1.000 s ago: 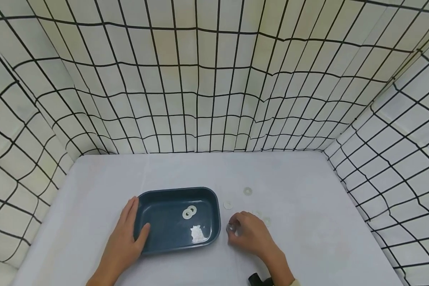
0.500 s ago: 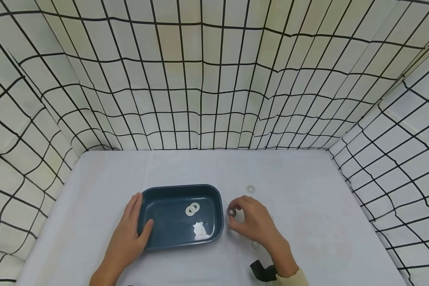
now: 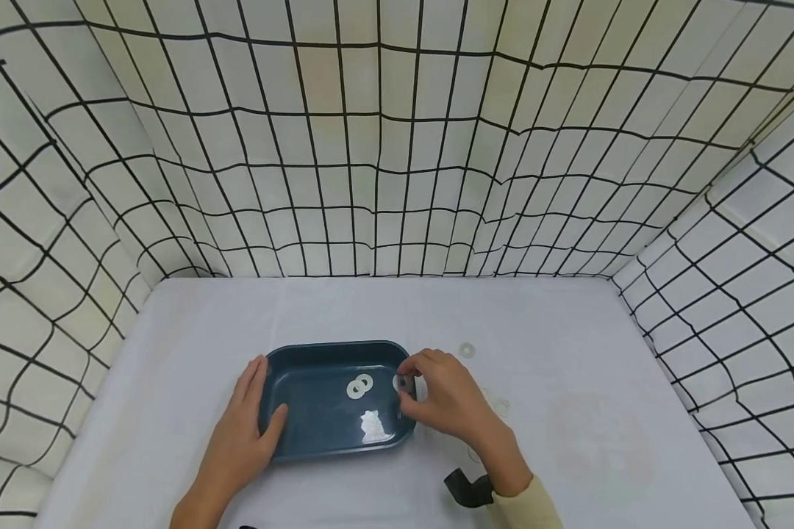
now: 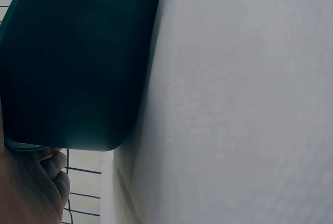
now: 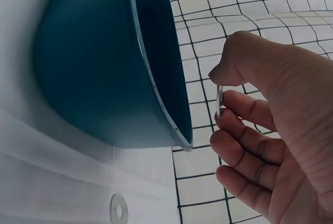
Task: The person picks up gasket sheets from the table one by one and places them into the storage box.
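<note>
A dark blue rectangular tray stands on the white cloth. My left hand holds its left end, thumb over the rim and fingers along the outside. In the head view my right hand overlaps the tray's right rim. Its thumb and fingers pinch a small flat washer, seen edge-on in the right wrist view, while the other fingers curl loosely. Two pale washers, one washer partly over the other washer, lie inside the tray. The left wrist view shows mostly the tray's outer wall.
Loose washers lie on the cloth right of the tray: a washer at the back, faint washers beside the right hand and a washer near the tray's end. A black bent piece sits by the right wrist. Black netting surrounds the table.
My right hand has moved up and left from the cloth to the tray's right rim with the washer pinched. The left hand keeps its hold on the tray. The head view has shifted slightly.
</note>
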The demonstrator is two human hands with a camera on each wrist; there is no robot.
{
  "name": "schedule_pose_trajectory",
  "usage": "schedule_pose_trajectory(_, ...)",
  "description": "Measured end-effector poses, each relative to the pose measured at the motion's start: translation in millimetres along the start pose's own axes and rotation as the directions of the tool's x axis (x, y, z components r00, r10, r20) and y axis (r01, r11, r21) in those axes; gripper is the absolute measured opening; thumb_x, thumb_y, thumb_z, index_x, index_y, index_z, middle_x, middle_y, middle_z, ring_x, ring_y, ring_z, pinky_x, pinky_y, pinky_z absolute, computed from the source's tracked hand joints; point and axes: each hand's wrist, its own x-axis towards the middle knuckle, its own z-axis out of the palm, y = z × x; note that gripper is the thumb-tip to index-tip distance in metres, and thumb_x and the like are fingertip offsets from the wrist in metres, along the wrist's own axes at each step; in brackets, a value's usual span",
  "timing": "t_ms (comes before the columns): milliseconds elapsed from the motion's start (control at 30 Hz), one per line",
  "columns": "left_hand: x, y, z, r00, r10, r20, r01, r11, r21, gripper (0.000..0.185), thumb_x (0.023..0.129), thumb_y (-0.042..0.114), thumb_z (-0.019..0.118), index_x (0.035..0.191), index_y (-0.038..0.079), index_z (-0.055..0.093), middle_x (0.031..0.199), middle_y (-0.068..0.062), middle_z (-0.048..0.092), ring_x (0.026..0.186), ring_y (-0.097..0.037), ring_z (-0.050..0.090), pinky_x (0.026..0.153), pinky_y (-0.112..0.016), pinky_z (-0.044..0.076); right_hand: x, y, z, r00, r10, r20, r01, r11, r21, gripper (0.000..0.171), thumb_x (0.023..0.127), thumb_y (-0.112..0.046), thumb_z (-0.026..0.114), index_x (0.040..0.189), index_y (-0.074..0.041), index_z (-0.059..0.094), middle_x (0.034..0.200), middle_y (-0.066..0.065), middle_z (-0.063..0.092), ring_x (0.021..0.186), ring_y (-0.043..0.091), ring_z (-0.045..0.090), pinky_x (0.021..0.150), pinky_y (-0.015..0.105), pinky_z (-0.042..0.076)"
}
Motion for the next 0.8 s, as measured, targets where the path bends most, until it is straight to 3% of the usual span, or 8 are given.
schedule_pose_trajectory(167, 1.8, -1.0, 1.9, 1.000, -0.013, 0.006, 0.013, 1.000, 0.004, 0.081, 0.106, 0.027, 0.061, 0.170, 0.008, 0.016, 0.174, -0.021, 0.025, 0.158, -0.046, 0.033, 0.127, -0.009, 0.003, 9.9, -4.3, -3.4, 0.999, -0.032, 0.033, 0.032, 0.999, -0.025, 0.027, 0.085, -0.025, 0.084, 0.109, -0.016, 0.076, 0.101, -0.004, 0.076, 0.094, 0.012, 0.069, 0.085, 0.029, 0.060)
schedule_pose_trajectory(267, 3.1, -1.2, 3.2, 1.000, -0.023, 0.008, 0.023, 1.000, 0.004, 0.081, 0.106, 0.028, 0.061, 0.171, 0.009, 0.016, 0.174, -0.020, 0.024, 0.158, -0.046, 0.034, 0.135, -0.026, 0.016, 16.2, -6.5, -6.2, 0.998, -0.048, 0.038, 0.049, 0.998, -0.043, 0.025, 0.086, -0.025, 0.084, 0.108, -0.016, 0.077, 0.101, -0.004, 0.076, 0.093, 0.011, 0.068, 0.086, 0.030, 0.060)
schedule_pose_trajectory(367, 3.3, -0.4, 3.5, 1.000, -0.018, 0.018, 0.018, 1.000, -0.005, 0.081, 0.106, 0.028, 0.061, 0.171, 0.008, 0.016, 0.174, -0.021, 0.024, 0.157, -0.047, 0.033, 0.132, -0.049, 0.028, 21.1, -9.5, -6.5, 0.997, -0.062, 0.039, 0.064, 0.996, -0.056, 0.024, 0.086, -0.025, 0.084, 0.107, -0.016, 0.077, 0.099, -0.005, 0.076, 0.091, 0.010, 0.068, 0.087, 0.030, 0.060)
schedule_pose_trajectory(433, -0.2, -1.0, 2.4, 0.999, -0.023, 0.026, 0.024, 1.000, -0.009, 0.081, 0.106, 0.028, 0.061, 0.170, 0.007, 0.016, 0.174, -0.021, 0.024, 0.157, -0.048, 0.033, 0.130, -0.055, 0.029, 23.7, -13.1, -4.7, 0.995, -0.080, 0.057, 0.083, 0.995, -0.056, 0.023, 0.086, -0.026, 0.083, 0.107, -0.017, 0.077, 0.098, -0.006, 0.076, 0.090, 0.010, 0.067, 0.089, 0.031, 0.060)
schedule_pose_trajectory(600, -8.4, -4.6, -0.7, 0.999, -0.037, 0.024, 0.037, 0.999, -0.007, 0.082, 0.106, 0.027, 0.062, 0.170, 0.007, 0.016, 0.174, -0.023, 0.024, 0.158, -0.047, 0.031, 0.137, -0.028, 0.011, 31.0, -21.3, 1.0, 0.989, -0.118, 0.091, 0.123, 0.991, -0.050, 0.022, 0.087, -0.026, 0.079, 0.107, -0.017, 0.079, 0.096, -0.005, 0.076, 0.087, 0.010, 0.065, 0.092, 0.033, 0.059)
schedule_pose_trajectory(667, -6.6, -3.9, -0.7, 1.000, -0.025, 0.016, 0.025, 1.000, -0.006, 0.082, 0.106, 0.028, 0.062, 0.170, 0.007, 0.016, 0.174, -0.023, 0.024, 0.158, -0.047, 0.032, 0.132, -0.015, 0.004, 33.9, -22.4, 0.7, 0.989, -0.115, 0.088, 0.120, 0.991, -0.058, 0.022, 0.086, -0.025, 0.079, 0.106, -0.017, 0.079, 0.095, -0.005, 0.076, 0.087, 0.010, 0.065, 0.092, 0.033, 0.059)
schedule_pose_trajectory(800, -0.9, -0.1, -0.1, 1.000, -0.004, 0.000, 0.004, 1.000, -0.011, 0.081, 0.105, 0.026, 0.062, 0.170, 0.006, 0.018, 0.173, -0.023, 0.026, 0.157, -0.048, 0.033, 0.121, -0.003, -0.003, 39.1, -22.1, -2.8, 0.989, -0.109, 0.101, 0.118, 0.989, -0.087, 0.022, 0.086, -0.025, 0.079, 0.108, -0.017, 0.079, 0.098, -0.006, 0.076, 0.091, 0.011, 0.067, 0.094, 0.032, 0.059)
